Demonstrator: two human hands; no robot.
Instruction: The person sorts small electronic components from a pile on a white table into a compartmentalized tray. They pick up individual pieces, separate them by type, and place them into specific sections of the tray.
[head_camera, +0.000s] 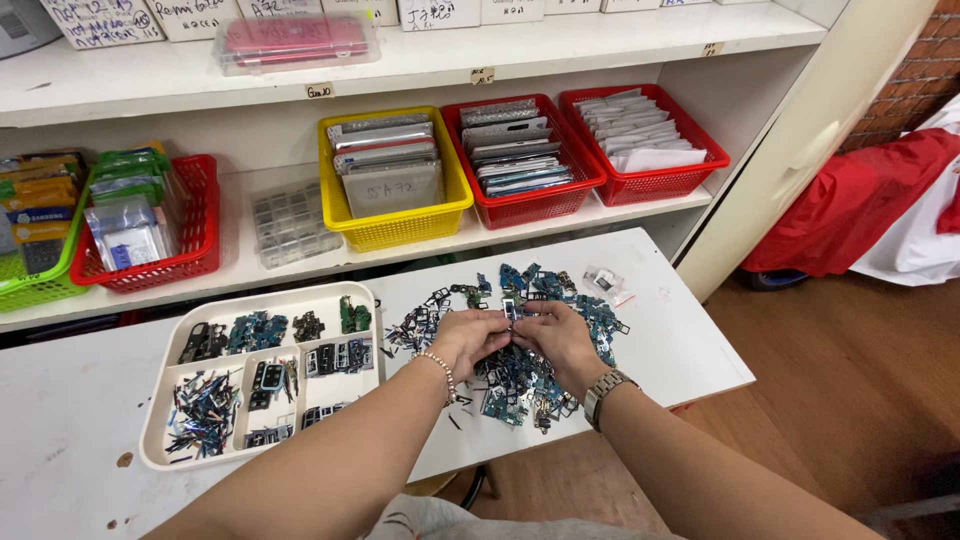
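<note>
Small part (511, 310): a pale, squarish electronic piece, pinched between the fingertips of the left hand (468, 338) and the right hand (556, 338), raised just above the pile. Pile (520, 375): loose blue circuit boards and dark metal frames, spread flat on the white table, right of the tray, partly covered by both hands.
</note>
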